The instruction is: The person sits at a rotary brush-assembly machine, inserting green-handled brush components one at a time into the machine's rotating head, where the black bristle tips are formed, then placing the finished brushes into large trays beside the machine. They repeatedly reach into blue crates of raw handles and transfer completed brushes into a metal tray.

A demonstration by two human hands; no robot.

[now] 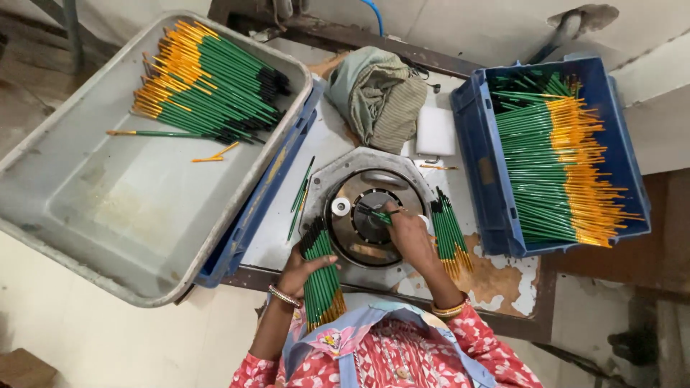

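My left hand [300, 269] grips a bundle of green sticks [321, 276] with black tips at the far end and orange handles toward me. My right hand [408, 231] pinches a single green stick [381, 215] and holds its tip at the centre of a round metal machine disc [366, 219] set in an octagonal plate [343, 169]. Beside my right wrist lies a second small pile of green sticks [451, 233] with orange ends.
A large grey tray [108, 208] at left holds a heap of finished sticks [208, 82]. A blue crate [496, 194] at right is full of green and orange sticks [560, 165]. A folded cloth [377, 93] and a white block [435, 131] lie behind the machine; loose sticks [300, 195] rest at its left.
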